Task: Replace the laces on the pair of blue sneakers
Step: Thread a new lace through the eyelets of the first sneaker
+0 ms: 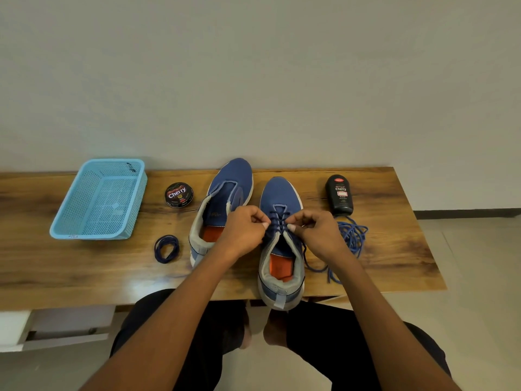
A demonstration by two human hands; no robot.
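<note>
1. Hands: left hand and right hand each pinch dark lace on right sneaker, grip clamped.
2. Left sneaker unlaced, beside it on desk.
3. Coiled lace near basket; blue lace pile below bottle.

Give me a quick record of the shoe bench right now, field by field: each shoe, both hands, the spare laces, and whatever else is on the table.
right sneaker: partly laced with dark lace, heel at table's near edge
left sneaker: no lace
left hand: pinches lace at right sneaker's eyelets
right hand: pinches lace on the other side
coiled dark lace: left of the shoes
loose blue lace pile: right of the shoes
basket: far left
polish tin: beside left sneaker
polish bottle: far right
table: wooden
</note>
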